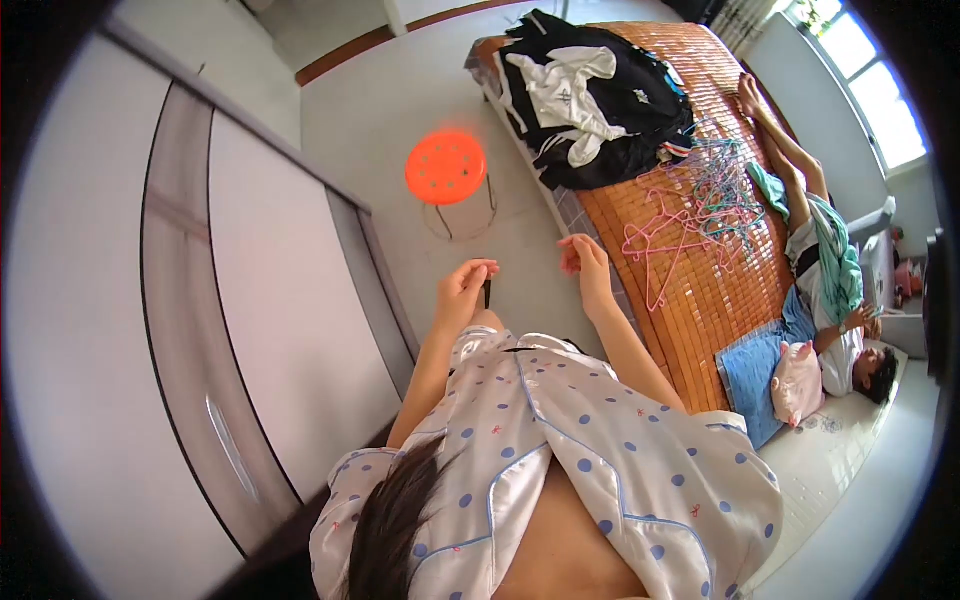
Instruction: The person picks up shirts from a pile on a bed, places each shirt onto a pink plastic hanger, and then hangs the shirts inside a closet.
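Observation:
Both of my hands are held out in front of my body, apart from each other. My left hand (466,287) has loosely bent fingers pointing right, with nothing plainly held. A short dark strip (488,293) shows just below its fingertips; I cannot tell what it is or whether the hand touches it. My right hand (588,263) is beside the bed's edge, its fingers loosely bent and apart, and it looks bare. On the bed (690,350), tangled pink and teal clothes hangers (690,225) lie nearest to it. Beyond them is a heap of black clothes (640,95) with a white shirt (570,95) on top.
An orange round stool (446,167) with metal legs stands on the pale floor (350,130) ahead. Sliding wardrobe doors (290,250) line the left. Another person (835,290) lies along the bed's far side, near a pink pillow (798,383) and a blue cloth (750,375).

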Demonstrator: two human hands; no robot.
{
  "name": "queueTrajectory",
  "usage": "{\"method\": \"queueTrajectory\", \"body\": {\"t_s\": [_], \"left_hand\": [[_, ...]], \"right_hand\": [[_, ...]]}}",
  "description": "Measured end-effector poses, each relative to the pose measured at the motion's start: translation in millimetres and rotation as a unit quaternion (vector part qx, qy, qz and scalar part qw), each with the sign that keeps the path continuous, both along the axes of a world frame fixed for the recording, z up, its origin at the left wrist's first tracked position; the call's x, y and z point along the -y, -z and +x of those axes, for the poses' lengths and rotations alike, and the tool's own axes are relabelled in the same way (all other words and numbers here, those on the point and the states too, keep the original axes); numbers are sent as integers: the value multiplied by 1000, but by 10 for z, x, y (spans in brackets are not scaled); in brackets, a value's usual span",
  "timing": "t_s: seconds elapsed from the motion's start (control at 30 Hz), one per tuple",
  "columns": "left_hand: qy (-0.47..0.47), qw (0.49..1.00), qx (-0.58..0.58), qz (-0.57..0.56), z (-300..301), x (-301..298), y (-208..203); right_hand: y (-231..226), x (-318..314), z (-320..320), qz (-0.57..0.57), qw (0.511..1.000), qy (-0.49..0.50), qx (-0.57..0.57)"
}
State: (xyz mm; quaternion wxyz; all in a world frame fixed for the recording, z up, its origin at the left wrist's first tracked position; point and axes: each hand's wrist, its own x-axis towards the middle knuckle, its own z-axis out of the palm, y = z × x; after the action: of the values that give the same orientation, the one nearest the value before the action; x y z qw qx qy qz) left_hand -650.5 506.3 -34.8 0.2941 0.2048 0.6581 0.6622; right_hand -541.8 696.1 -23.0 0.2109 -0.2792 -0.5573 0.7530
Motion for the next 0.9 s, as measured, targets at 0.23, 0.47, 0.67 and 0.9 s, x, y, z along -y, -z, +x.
{"method": "queueTrajectory", "body": {"t_s": [0.23, 0.47, 0.67, 0.9], "left_hand": [[83, 996, 30, -24, -1202, -645, -114], [103, 994, 12, -35, -2118, -1414, -183], [186, 981, 36, -47, -2330, -2196, 28], [195, 979, 27, -58, -2687, -3013, 184]], "right_hand": [[-5, -278, -764, -44, 996, 14, 71], [68, -611, -1102, -39, 984, 142, 95], [359, -1166, -1294, -91, 955, 253, 128], [442, -2160, -1982, -111, 964, 236, 58]]}}
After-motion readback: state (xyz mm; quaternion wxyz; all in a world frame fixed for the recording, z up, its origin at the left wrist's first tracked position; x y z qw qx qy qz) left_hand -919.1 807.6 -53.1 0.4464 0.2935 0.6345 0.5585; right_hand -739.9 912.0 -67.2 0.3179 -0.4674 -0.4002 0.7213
